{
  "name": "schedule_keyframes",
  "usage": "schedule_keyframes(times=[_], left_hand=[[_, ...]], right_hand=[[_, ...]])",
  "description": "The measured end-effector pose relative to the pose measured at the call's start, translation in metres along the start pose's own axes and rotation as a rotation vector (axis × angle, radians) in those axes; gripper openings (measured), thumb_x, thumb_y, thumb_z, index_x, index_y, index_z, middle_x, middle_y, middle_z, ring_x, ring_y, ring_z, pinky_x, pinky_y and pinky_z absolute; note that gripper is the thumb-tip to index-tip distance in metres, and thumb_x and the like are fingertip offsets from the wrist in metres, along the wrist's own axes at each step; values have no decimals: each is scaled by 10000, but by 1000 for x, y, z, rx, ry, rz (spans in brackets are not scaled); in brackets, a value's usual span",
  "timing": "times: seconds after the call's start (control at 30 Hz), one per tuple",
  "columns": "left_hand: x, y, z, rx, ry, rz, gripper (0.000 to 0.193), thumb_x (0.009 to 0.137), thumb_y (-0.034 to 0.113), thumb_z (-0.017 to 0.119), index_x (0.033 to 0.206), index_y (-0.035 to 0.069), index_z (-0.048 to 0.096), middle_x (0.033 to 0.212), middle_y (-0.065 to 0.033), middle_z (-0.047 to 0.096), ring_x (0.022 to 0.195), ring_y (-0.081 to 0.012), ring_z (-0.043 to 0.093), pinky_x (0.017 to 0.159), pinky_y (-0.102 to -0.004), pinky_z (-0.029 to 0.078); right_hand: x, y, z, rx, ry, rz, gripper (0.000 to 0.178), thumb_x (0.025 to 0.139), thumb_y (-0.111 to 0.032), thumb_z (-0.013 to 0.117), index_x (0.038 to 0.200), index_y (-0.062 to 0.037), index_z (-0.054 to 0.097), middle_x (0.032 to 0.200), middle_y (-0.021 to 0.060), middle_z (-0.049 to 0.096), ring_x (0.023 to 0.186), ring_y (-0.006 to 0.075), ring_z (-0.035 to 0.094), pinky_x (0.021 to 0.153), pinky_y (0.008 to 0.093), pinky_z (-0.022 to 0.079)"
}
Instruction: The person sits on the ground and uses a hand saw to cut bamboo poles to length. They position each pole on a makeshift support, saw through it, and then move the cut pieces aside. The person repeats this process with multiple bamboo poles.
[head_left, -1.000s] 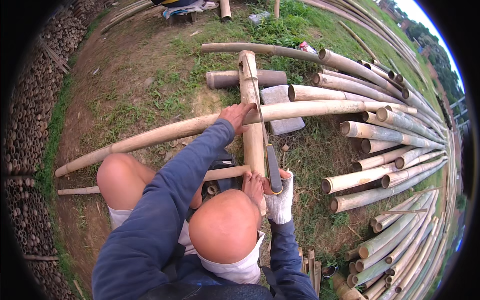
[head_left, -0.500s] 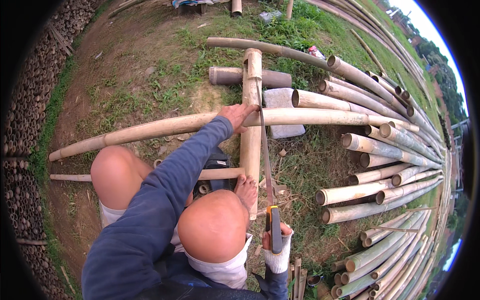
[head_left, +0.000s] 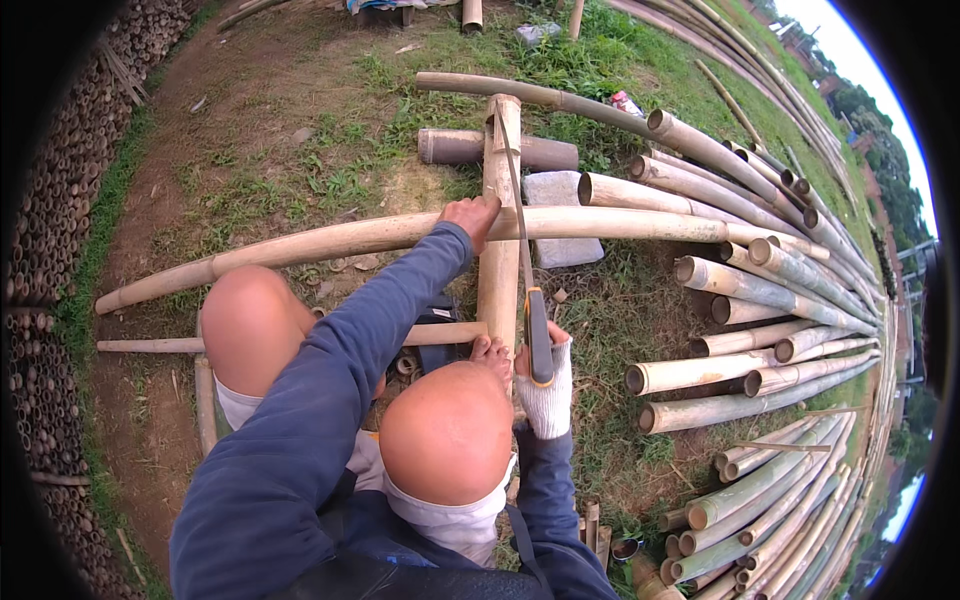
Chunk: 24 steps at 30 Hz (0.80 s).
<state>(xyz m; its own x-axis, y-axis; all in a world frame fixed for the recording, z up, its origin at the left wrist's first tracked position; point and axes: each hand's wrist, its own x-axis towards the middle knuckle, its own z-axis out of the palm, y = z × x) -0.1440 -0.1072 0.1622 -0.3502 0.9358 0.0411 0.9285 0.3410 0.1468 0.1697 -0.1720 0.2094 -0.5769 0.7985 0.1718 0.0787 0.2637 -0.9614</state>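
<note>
**Saw on bamboo pole – cut in hand**

My left hand (head_left: 470, 213), bare, presses down on the long bamboo pole (head_left: 330, 240), which lies crosswise over an upright-running support pole (head_left: 498, 270). My right hand (head_left: 545, 385), in a white glove, has its grip clamped round the handle of the hand saw (head_left: 522, 240); blade runs fwd along the support pole, past my left fingers. Whether the teeth sit in a kerf I can't tell from this view.

Judgement: keep left hand firm but clear of blade, stroke long & straight, light pressure. A grey block (head_left: 560, 215) sits under the work. Cut poles (head_left: 760, 290) stacked to my right, on grass.
</note>
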Motion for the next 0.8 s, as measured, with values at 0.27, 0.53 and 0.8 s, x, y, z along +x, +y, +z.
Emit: schedule_keyframes(times=[0.27, 0.53, 0.8], left_hand=[[11, -7, -6, -60, -104, -10, 703, 712, 231, 898, 1303, 39, 570, 1119, -204, 753, 1033, -390, 755, 891, -482, 622], [12, -9, -24, -66, -191, 1, 715, 686, 308, 911, 1294, 91, 606, 1072, -190, 783, 1015, -399, 760, 889, -506, 603], [15, -12, -9, -60, -142, -13, 736, 697, 326, 921, 1300, 63, 591, 1124, -176, 778, 1036, -386, 756, 889, -492, 612]], right_hand=[[-84, -33, -13, -22, 108, 72, 418, 964, 5, 696, 1346, -28, 529, 1176, 119, 604, 982, 184, 611, 909, 361, 517], [38, 19, 17, -75, 34, -155, 471, 992, -34, 685, 1431, -14, 516, 1301, 168, 625, 1139, 244, 620, 1014, 386, 509], [-93, -55, -15, -271, 121, -225, 535, 934, 56, 661, 1431, -26, 480, 1129, 122, 632, 921, 188, 628, 846, 360, 539]])
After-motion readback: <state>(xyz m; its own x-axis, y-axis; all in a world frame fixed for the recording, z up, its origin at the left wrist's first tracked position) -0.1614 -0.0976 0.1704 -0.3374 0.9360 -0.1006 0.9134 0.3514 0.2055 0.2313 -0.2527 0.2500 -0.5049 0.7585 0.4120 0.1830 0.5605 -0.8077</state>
